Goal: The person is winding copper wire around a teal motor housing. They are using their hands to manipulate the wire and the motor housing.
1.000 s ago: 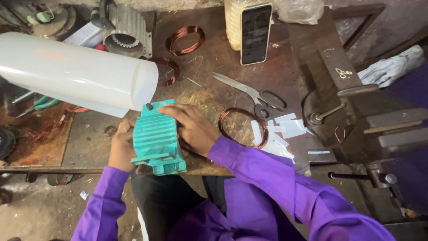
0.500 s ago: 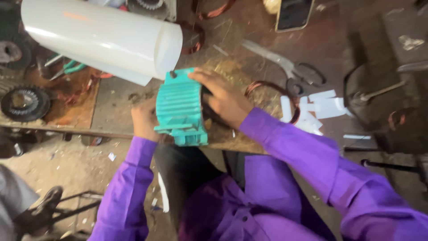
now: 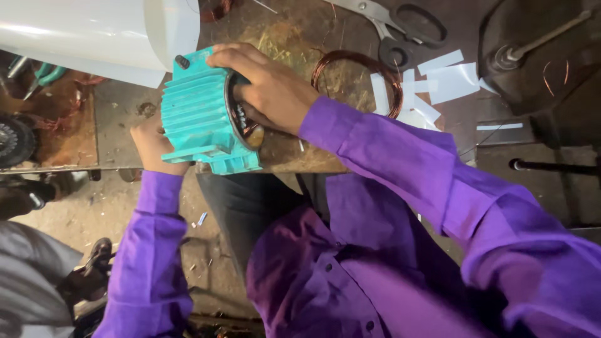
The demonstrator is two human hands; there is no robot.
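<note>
Teal finned motor housing sitting at near edge of counter, lying on side, open end facing right. Left hand gripping housing's left side from behind, fingers hidden. Right hand curling over housing's open end, fingers reaching inside. Copper wire coil lying right of housing, beyond right wrist. Scissors lying farther back, right of housing. White cylinder lying behind housing, upper left.

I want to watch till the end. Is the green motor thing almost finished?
Not yet. Some wire already sits inside the teal motor housing. The right hand reaches in while the left hand steadies it. A copper wire coil lies unused on the bench.
</note>
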